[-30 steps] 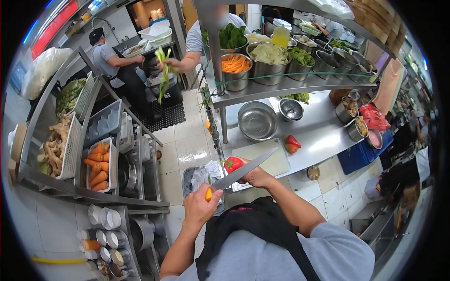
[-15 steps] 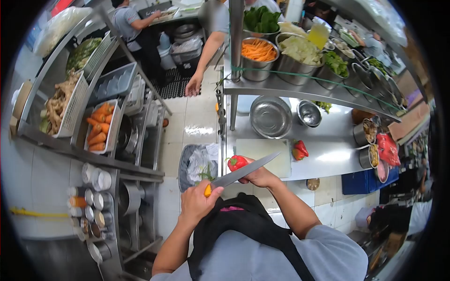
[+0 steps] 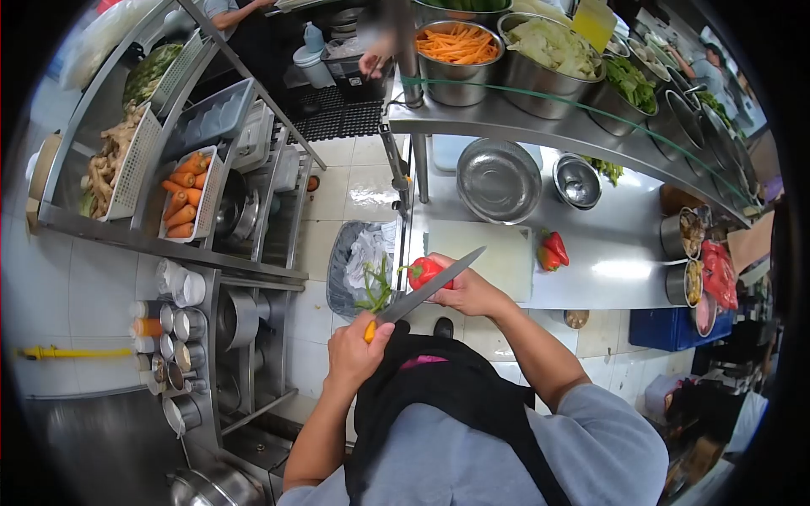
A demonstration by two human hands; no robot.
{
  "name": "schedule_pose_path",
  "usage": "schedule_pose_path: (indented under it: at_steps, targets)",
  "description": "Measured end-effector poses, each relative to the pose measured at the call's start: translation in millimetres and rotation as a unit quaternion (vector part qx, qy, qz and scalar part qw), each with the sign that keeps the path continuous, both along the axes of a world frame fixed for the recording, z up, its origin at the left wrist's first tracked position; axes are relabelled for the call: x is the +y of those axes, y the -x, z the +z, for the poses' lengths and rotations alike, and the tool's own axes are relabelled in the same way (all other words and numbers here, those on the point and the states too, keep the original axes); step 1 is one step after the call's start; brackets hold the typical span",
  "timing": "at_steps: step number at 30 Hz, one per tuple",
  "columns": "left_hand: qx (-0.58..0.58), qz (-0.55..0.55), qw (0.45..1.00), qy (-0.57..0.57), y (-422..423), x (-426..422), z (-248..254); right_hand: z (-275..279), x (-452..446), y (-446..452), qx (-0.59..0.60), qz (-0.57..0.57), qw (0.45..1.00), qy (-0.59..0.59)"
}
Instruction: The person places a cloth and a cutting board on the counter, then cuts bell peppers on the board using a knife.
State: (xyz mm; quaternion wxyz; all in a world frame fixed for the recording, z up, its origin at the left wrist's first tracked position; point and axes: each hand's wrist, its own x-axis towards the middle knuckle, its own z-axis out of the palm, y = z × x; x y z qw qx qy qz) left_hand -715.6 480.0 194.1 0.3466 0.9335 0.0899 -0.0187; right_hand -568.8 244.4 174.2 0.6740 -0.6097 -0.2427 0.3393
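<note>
My left hand [image 3: 354,350] is closed round the yellow handle of a large knife [image 3: 429,288], whose blade slants up to the right. In my right hand [image 3: 475,291] is a red bell pepper [image 3: 423,272], its green stem towards the left. The blade passes across the pepper's lower right side; whether it touches cannot be told. Both hands are in front of the counter's edge, close to a white cutting board [image 3: 506,244]. Right of the board lies another red bell pepper [image 3: 553,250]. Below left of the held pepper is a lined bin [image 3: 340,261] with green trimmings [image 3: 375,287].
On the counter [image 3: 607,291] stand a large metal bowl [image 3: 499,181] and a smaller bowl [image 3: 579,181]. The overhead shelf [image 3: 540,118] carries tubs of shredded carrot [image 3: 458,46] and lettuce [image 3: 553,51]. A rack at left holds a basket of carrots [image 3: 186,198]. Co-workers stand at the back.
The view has shifted, with the shelf tubs now nearer. The knife blade sits lower and steeper beside the held pepper. A co-worker's arm has drawn back from the aisle.
</note>
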Motion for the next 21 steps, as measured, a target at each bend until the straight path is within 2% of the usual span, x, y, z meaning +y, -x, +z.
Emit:
schedule_pose_path:
  at_steps: [2, 4, 11, 13, 18, 20, 21]
  targets:
    - [-0.001, 0.0, 1.0, 0.001, -0.4, -0.6, 0.7, 4.3, 1.7, 0.7, 0.031, 0.001, 1.0, 0.003]
    - [-0.014, -0.002, 1.0, 0.019, -3.8, 0.5, 2.0, 5.1, 4.3, 1.0, -0.091, -0.052, 0.994, 0.024]
    - [-0.052, -0.049, 0.997, 0.028, -16.0, 17.5, -6.9, 24.9, 10.3, 4.4, -0.189, -0.112, 0.972, 0.082]
    - [-0.024, -0.052, 0.996, 0.065, -23.8, 23.3, -3.7, 26.3, 11.5, 6.4, -0.267, -0.128, 0.95, 0.098]
    - [-0.04, -0.116, 0.988, 0.092, -41.3, 37.7, -5.5, 45.7, 10.1, 18.4, -0.206, -0.152, 0.955, 0.148]
    - [-0.045, -0.142, 0.985, 0.089, -49.5, 40.7, -5.7, 51.6, 12.1, 22.9, -0.133, -0.137, 0.978, 0.086]
    - [-0.054, -0.148, 0.983, 0.094, -52.4, 41.1, -6.2, 53.5, 13.5, 25.7, -0.134, -0.147, 0.976, 0.089]
